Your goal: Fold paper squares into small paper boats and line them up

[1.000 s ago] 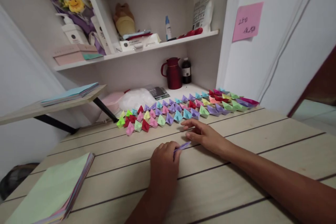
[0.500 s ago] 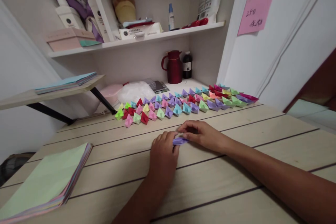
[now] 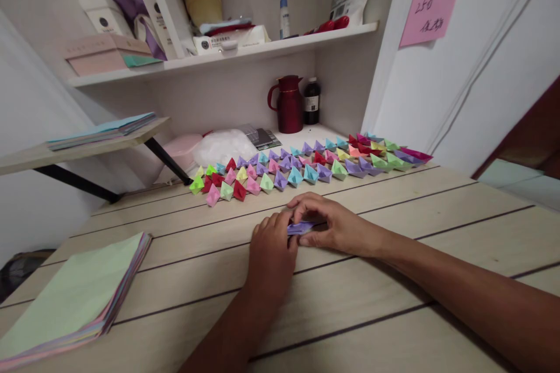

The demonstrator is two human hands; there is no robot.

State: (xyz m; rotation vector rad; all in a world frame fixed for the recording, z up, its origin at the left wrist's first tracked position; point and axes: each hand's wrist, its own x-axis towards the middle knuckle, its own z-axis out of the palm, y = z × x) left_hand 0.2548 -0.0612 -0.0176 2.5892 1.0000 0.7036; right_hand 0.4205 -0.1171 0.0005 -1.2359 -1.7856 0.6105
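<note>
A small folded piece of purple paper (image 3: 300, 228) lies between my two hands, low over the wooden table. My left hand (image 3: 272, 247) is closed on its left end, with the thumb at the near side. Curled around the right part of the paper, my right hand (image 3: 333, 223) has its thumb at the near edge and its fingers at the far side. Part of the paper is hidden by the fingers. Beyond the hands stand rows of small folded paper boats (image 3: 280, 180) in many colours.
A stack of coloured paper sheets (image 3: 83, 285) lies at the left of the table (image 3: 394, 303). Another paper stack (image 3: 102, 128) rests on a small raised shelf (image 3: 131, 139). Behind the boats are a white plastic bag (image 3: 225, 147), a dark red jug (image 3: 289, 106) and a dark bottle (image 3: 312, 102).
My right hand has moved slightly, its thumb coming down to the near side of the purple paper. My left hand keeps its hold. The camera view has shifted a little.
</note>
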